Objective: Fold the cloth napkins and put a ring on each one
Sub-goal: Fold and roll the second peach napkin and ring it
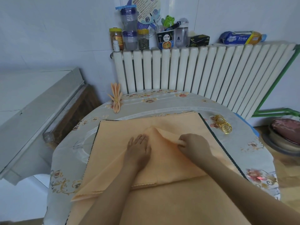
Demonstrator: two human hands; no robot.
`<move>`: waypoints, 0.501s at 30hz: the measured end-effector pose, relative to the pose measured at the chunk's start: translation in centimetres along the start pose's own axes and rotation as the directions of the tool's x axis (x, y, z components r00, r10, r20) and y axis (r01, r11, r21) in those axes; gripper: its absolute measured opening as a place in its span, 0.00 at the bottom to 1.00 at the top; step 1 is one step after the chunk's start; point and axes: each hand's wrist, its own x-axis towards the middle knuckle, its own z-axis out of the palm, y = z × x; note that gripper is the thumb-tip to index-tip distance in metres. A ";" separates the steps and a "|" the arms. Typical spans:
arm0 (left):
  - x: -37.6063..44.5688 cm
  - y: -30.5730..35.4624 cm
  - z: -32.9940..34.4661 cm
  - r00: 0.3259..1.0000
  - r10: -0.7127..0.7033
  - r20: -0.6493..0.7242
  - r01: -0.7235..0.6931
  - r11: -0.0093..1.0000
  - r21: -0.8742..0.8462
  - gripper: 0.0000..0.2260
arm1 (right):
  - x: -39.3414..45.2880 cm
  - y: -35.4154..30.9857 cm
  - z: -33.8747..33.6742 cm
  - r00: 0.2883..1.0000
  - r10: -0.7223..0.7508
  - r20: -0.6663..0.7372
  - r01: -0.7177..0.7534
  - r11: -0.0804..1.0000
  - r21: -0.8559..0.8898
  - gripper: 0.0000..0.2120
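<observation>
Hands pleat a peach napkin: left hand should press flat, fingers straight, while right hand, fingers pinching, draws the fold evenly.

Table centre: taken up by the spread peach napkins, with the left hand flat on them and the right hand pinching a raised fold
Far left corner of the table: a finished ringed napkin stands in the way
Far edge: bare strip between the cloth and the radiator
Right edge: a pile of gold rings near the cloth; bare tablecloth nearer the person
Left edge: narrow bare strip
</observation>
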 end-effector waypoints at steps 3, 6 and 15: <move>-0.5 0.2 -0.1 1.000 0.020 -0.018 -0.021 0.999 -0.041 0.32 | -3.1 -1.8 2.4 0.999 -0.040 -0.007 0.040 0.994 0.106 0.09; -0.6 0.1 -0.1 1.000 0.012 -0.027 -0.015 0.996 -0.084 0.31 | -5.0 -3.0 4.1 0.997 -0.061 -0.047 0.069 0.979 0.194 0.05; -0.4 0.3 -0.4 0.997 0.033 0.071 -0.038 0.997 0.074 0.26 | -7.2 -4.2 6.3 0.953 -0.153 -0.263 0.222 0.941 0.255 0.12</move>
